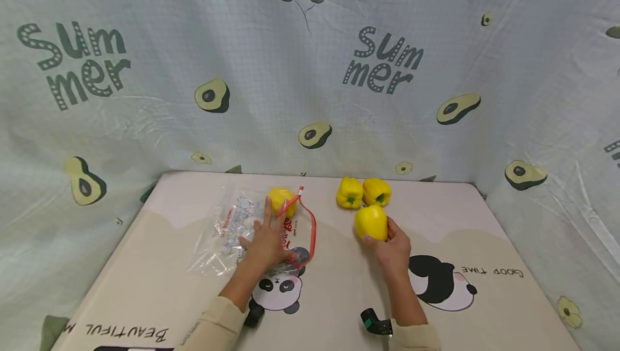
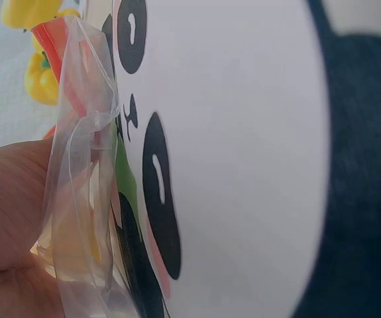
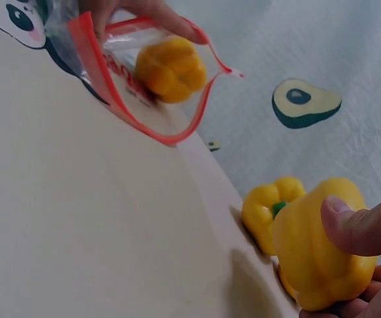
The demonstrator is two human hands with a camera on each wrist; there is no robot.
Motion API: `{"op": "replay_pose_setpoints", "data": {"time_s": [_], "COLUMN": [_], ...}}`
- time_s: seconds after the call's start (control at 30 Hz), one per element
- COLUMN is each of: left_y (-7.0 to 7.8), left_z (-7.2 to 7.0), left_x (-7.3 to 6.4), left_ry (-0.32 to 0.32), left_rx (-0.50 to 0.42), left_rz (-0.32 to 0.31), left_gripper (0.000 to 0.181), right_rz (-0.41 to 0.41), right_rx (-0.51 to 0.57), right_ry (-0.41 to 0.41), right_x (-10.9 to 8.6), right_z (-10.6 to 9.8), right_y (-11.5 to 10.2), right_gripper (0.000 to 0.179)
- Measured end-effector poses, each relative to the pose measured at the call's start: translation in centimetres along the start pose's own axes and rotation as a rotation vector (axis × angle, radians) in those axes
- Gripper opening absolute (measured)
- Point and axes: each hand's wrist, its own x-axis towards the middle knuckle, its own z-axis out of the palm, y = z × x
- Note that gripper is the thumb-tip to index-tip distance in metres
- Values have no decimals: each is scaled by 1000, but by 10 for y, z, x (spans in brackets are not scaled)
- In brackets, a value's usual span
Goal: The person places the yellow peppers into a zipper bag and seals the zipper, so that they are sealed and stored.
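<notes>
On the pale tabletop, the bag gapes rightward.

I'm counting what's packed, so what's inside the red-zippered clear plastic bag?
One yellow bell pepper shows inside. The left hand covers part of the zipper bag, so what lies beneath is hidden.

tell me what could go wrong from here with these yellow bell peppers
The thin open mouth of the clear plastic red-rimmed bag might sag shut if the left hand shifts. The glossy yellow bell pepper held in the right hand could slip. The bagged yellow bell pepper might roll out through that mouth.
</notes>
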Motion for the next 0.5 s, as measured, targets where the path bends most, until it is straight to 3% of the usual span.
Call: {"op": "replay_pose_setpoints", "data": {"time_s": [0.5], "left_y": [-1], "left_z": [-1], "left_x": [-1], "left_ry": [5], "left_rx": [8], "left_rz": [7], "left_gripper": [118], "right_rz": [-38], "right_rx": [11], "right_ry": [-60], "right_x": [-7], "right_z": [16], "right_y": [0], "right_gripper": [84]}}
